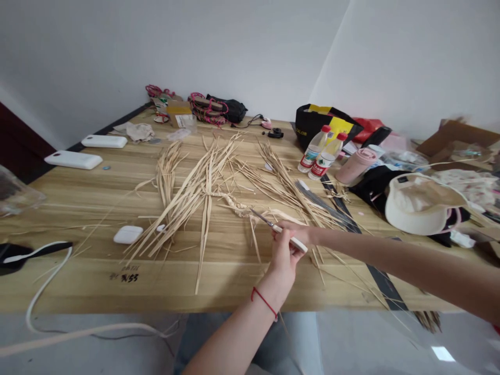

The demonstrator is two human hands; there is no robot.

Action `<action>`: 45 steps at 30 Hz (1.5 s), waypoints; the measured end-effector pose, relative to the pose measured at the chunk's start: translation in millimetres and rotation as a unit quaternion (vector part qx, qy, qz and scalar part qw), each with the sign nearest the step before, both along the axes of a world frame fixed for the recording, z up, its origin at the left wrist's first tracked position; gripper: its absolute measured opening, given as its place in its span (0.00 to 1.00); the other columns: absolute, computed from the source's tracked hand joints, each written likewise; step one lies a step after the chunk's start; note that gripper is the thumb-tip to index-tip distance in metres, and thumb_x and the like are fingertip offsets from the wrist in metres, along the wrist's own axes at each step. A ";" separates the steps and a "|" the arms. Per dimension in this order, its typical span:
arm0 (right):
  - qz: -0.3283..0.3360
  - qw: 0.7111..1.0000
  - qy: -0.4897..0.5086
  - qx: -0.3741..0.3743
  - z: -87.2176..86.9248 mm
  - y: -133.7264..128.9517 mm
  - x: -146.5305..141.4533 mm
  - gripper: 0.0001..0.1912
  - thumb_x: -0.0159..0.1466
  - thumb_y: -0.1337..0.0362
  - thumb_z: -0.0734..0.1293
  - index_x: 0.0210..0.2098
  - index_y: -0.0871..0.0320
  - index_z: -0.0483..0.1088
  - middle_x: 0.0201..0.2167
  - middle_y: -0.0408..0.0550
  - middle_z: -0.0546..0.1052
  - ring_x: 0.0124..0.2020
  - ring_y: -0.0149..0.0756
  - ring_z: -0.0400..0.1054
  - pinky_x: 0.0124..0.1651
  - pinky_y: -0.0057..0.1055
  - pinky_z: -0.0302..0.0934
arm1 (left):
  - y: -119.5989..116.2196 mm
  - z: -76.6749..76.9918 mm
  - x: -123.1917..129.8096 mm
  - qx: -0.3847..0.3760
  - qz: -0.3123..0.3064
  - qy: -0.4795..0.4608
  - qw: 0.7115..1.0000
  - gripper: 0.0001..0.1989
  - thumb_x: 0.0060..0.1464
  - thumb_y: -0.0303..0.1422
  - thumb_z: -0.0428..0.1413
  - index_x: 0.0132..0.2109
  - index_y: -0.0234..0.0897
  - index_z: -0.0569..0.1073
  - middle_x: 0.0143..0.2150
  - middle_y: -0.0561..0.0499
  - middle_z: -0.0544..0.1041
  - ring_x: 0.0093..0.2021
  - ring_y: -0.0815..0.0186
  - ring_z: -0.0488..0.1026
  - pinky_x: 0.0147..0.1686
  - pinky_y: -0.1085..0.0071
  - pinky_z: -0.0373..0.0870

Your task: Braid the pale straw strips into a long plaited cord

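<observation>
Your left hand point(282, 253) grasps the white-handled tool point(299, 244), its tip near the braid point(234, 204) on the counter point(230, 284); your right hand point(299, 233) is beside, its grip I cannot tell.

Left hand point(282, 255) partly hides right hand point(296, 233) and white-handled tool point(299, 245). At the surface's point(164, 291) left edge, clear plastic point(15, 192) is cut off.

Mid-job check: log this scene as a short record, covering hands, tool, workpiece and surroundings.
Tool: white-handled tool, metal end pointing at the braid
Left hand: at the tool, red cord around wrist
Right hand: also at the tool
Grip: which hand holds it is unclear
Workpiece: braid among loose strands
Rear right: two red-capped bottles
</observation>
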State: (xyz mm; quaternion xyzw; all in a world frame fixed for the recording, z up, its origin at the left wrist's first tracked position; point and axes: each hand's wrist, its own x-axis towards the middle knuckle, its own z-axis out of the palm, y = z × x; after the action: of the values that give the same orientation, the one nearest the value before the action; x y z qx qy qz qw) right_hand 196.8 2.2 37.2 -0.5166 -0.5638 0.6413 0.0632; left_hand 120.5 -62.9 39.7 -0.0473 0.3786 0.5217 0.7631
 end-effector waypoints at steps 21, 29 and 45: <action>0.019 0.999 -0.035 0.024 28.1 9.6 -3.2 0.04 0.52 0.68 0.61 0.25 0.57 0.58 0.16 0.37 0.61 0.17 0.26 0.57 0.19 0.22 0.53 | 21.4 8.1 -18.9 0.055 -0.152 -0.016 0.987 0.11 0.46 0.36 0.61 0.33 0.34 0.69 0.26 0.51 0.69 0.27 0.68 0.70 0.33 0.69 0.71; 0.021 0.999 0.002 0.049 35.2 3.3 2.9 0.04 0.47 0.68 0.62 0.22 0.58 0.59 0.20 0.38 0.62 0.20 0.25 0.58 0.23 0.23 0.56 | 20.9 21.7 -94.1 0.190 -0.370 0.363 0.834 0.33 0.51 0.61 0.41 0.30 0.33 0.70 0.23 0.46 0.74 0.17 0.66 0.67 0.19 0.70 0.62; 0.068 0.997 0.029 -0.008 39.6 2.1 1.9 0.05 0.45 0.70 0.63 0.21 0.59 0.59 0.20 0.38 0.61 0.22 0.26 0.55 0.24 0.23 0.55 | 47.3 18.7 -108.6 0.374 -0.143 0.634 0.662 0.11 0.52 0.27 0.51 0.23 0.39 0.63 0.19 0.55 0.67 0.20 0.69 0.61 0.26 0.72 0.52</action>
State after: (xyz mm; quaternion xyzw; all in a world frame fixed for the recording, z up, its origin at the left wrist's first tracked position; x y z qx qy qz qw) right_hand 198.8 4.3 76.8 -0.4588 -0.5905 0.6632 0.0321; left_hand 11.9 -15.6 58.4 0.6393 0.5456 0.4075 0.3573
